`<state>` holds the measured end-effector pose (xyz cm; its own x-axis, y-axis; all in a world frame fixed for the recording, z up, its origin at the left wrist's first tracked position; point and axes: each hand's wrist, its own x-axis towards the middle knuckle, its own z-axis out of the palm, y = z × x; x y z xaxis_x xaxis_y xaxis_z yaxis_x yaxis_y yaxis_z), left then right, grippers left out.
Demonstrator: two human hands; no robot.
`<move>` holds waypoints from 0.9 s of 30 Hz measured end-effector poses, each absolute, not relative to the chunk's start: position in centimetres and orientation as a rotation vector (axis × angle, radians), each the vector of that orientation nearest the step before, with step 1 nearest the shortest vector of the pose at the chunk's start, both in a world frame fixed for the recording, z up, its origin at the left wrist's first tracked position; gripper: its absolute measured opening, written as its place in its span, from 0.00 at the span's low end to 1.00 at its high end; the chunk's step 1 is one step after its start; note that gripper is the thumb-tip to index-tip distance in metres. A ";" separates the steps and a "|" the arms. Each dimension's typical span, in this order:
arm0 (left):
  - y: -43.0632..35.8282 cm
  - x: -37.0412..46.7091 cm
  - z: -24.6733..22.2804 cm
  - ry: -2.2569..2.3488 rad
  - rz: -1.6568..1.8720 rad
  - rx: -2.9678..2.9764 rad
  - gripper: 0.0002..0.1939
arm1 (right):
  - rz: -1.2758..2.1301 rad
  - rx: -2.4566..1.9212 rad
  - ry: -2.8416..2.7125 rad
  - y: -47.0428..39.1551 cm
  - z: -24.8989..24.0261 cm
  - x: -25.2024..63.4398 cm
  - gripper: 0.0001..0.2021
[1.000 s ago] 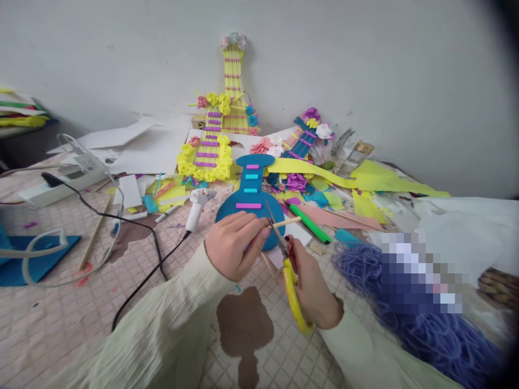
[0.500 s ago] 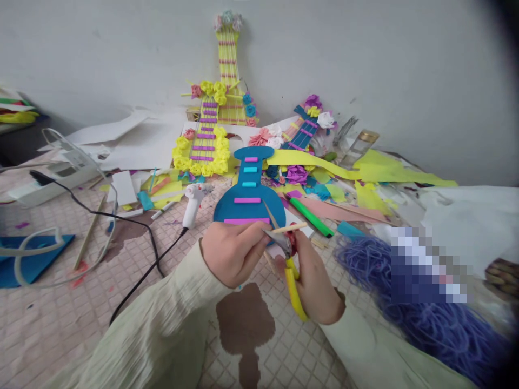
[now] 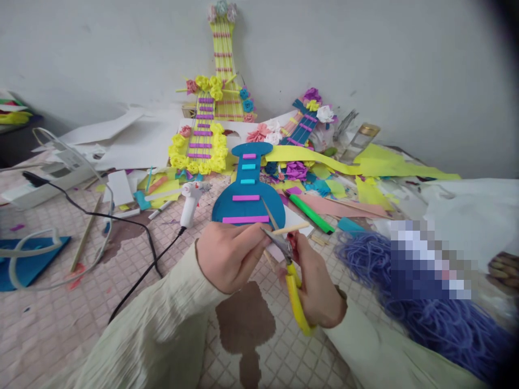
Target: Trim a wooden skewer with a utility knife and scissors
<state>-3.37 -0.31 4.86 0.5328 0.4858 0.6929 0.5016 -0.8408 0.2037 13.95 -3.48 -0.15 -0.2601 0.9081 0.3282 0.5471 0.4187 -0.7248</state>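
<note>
- left hand [image 3: 227, 256] pinches thin wooden stick [image 3: 290, 229]; stick pokes right, over front edge of blue foam guitar [image 3: 247, 197]
- right hand [image 3: 314, 286] clamped on yellow-handled scissors [image 3: 290, 270]; blades apart around stick
- glue gun [image 3: 188, 202] left of guitar; no readable writing or brand

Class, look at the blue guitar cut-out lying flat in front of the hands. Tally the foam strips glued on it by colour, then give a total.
Strips on the blue guitar cut-out:
Pink strips: 3
Turquoise strips: 2
Total: 5
</note>
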 end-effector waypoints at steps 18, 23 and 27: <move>0.0 -3.2 4.5 -1.022 -1.084 -2.659 0.10 | 0.689 -1.330 -1.920 -3.1 -0.3 14.3 0.16; 0.0 -3.1 4.2 -1.053 -1.116 -2.685 0.08 | 0.520 -1.277 -1.929 -2.2 -0.7 14.6 0.16; -0.2 -2.9 4.1 -0.966 -1.216 -2.688 0.07 | 0.358 -1.296 -1.963 -2.2 -0.3 14.6 0.14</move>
